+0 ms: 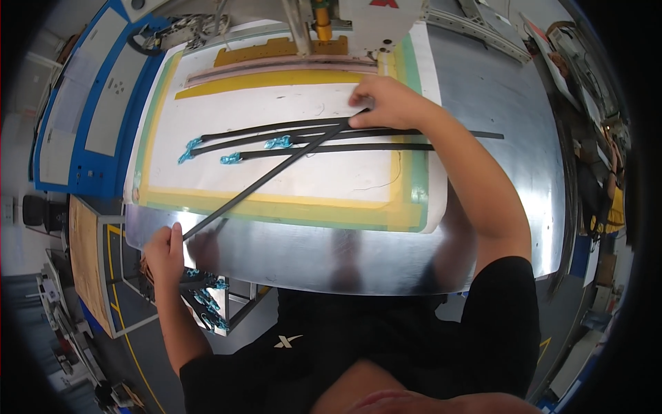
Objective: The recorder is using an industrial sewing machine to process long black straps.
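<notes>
A long thin black strip (265, 177) is stretched slantwise between my two hands over the work surface. My left hand (164, 255), beyond the near left edge of the metal table, is closed on its lower end. At the far end my right hand (392, 105) pinches the strip near its tip. Beneath it, several more black strips (331, 148) lie roughly side by side on a white sheet (276, 183). Crinkled shiny blue pieces (279, 142) cover their left ends. The held strip crosses above some of them.
Yellow and green tape (303, 208) borders the sheet on the metal table (510, 179). At the back stands a machine head (376, 24) with a long pressing bar (276, 69). Blue cabinets (96, 103) rise at the left. Below my left hand, a stand holds more blue-ended strips (207, 303).
</notes>
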### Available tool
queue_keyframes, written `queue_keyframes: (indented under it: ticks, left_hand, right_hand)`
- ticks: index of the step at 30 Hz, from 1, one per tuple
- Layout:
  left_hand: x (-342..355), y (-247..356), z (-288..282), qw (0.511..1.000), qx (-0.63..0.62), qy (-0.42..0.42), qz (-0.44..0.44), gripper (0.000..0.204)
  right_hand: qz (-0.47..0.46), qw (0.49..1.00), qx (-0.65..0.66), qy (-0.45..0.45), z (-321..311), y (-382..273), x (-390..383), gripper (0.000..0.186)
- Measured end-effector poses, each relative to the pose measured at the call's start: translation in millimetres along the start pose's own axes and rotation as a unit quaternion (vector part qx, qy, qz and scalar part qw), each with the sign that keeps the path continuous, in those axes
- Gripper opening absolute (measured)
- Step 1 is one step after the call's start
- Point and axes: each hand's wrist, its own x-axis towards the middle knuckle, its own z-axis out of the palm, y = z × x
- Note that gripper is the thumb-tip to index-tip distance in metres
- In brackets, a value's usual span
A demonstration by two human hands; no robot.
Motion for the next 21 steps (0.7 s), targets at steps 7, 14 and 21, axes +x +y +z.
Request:
queue_keyframes:
  ticks: [7, 14, 21]
  left_hand:
    - [56, 58, 12, 0.996, -0.060, 0.061, 0.020, 0.045]
    - [118, 136, 50, 0.938, -0.277, 0.144, 0.153, 0.013]
    - [99, 154, 103, 0.939, -0.105, -0.032, 0.325, 0.042]
  right_hand:
    - [0.101, 0.994, -0.009, -0.040, -44, -3, -48, 0.017]
    - [0.116, 0.889, 0.222, 0.384, -207, -2, -228, 0.016]
    - [0.047, 0.784, 0.109, 0.609, -331, -62, -502, 0.010]
